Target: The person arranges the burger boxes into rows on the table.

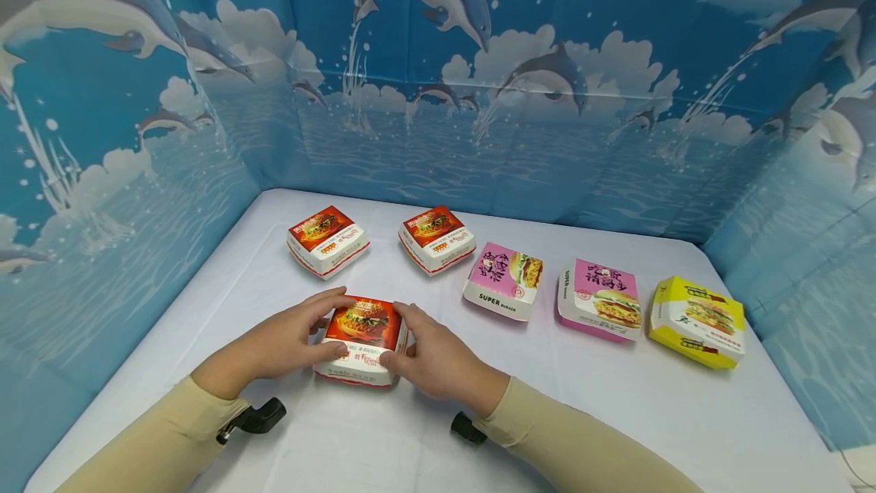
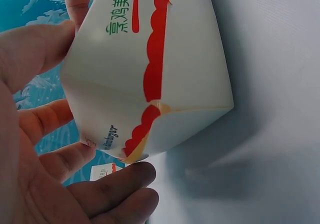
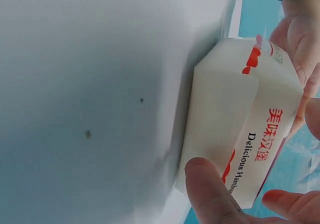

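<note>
A red-topped white burger box (image 1: pixel 363 329) sits on the white table (image 1: pixel 616 402) at front centre. My left hand (image 1: pixel 318 329) grips its left side, thumb on the near wall and fingers over the top edge. My right hand (image 1: pixel 411 337) grips its right side the same way. The left wrist view has the box's white wall with a red wavy band (image 2: pixel 150 69) between my left hand's thumb and fingers (image 2: pixel 45 134). In the right wrist view the box (image 3: pixel 240 134) rests on the table with my right thumb (image 3: pixel 210 189) against it.
Behind stand two more red boxes (image 1: pixel 327 240) (image 1: pixel 436 238). To the right lie two pink boxes (image 1: pixel 504 280) (image 1: pixel 600 299) and a yellow box (image 1: pixel 698 320). A blue dolphin-print backdrop (image 1: pixel 137 135) walls in the table on three sides.
</note>
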`<state>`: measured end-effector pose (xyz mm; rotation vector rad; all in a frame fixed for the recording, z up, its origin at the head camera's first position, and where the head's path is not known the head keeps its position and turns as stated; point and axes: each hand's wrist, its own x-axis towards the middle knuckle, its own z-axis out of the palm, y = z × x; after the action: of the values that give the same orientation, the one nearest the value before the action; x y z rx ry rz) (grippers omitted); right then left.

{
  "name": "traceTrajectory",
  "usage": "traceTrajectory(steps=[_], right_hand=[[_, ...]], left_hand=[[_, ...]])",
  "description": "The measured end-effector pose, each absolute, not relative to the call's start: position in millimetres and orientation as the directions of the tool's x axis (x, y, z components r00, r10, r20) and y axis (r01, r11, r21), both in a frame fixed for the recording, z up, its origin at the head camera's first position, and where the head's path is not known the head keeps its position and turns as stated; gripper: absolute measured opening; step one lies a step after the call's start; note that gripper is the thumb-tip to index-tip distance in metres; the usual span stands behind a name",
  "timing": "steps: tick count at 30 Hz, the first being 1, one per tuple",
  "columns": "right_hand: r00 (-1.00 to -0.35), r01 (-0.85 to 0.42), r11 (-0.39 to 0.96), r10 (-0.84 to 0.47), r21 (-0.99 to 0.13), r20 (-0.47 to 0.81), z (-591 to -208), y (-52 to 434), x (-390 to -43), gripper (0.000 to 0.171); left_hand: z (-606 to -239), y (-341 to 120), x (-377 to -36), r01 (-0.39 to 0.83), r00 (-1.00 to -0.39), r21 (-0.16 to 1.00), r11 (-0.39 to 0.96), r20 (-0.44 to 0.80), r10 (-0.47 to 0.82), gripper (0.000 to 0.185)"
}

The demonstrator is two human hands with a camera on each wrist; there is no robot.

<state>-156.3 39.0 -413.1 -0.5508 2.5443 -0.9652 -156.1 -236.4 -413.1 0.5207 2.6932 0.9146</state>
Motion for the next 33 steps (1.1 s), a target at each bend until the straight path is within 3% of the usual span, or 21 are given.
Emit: traceTrajectory(steps=[6, 14, 20, 27, 33], right_hand=[[-0.867, -0.220, 0.677, -0.466, -0.702, -0.178, -407, 42, -161, 0.082], [-0.896, -0.234, 0.686, -0.427, -0.689, -0.122, -393, 46, -174, 0.074], [-0.910, -0.266, 0.700, -0.409, -0.662, -0.067, -385, 44, -193, 0.069], [-0.909, -0.279, 0.719, -0.412, -0.637, -0.067, -380, 36, -224, 0.064], [-0.896, -0.301, 0.726, -0.436, -0.618, -0.076, -378, 28, -254, 0.061]], left_hand=[[-409, -239, -157, 0.241, -0.920, 0.638, 0.731, -0.089, 0.382, 0.064], [-400, -243, -160, 0.248, -0.963, 0.587, 0.771, 0.061, 0.263, 0.057], [-395, -244, -171, 0.166, -0.986, 0.556, 0.815, 0.089, 0.140, 0.066], [-395, -253, -194, 0.056, -0.997, 0.587, 0.808, 0.076, 0.014, 0.074], [-398, -262, -215, -0.103, -0.994, 0.654, 0.750, -0.043, -0.099, 0.089]])
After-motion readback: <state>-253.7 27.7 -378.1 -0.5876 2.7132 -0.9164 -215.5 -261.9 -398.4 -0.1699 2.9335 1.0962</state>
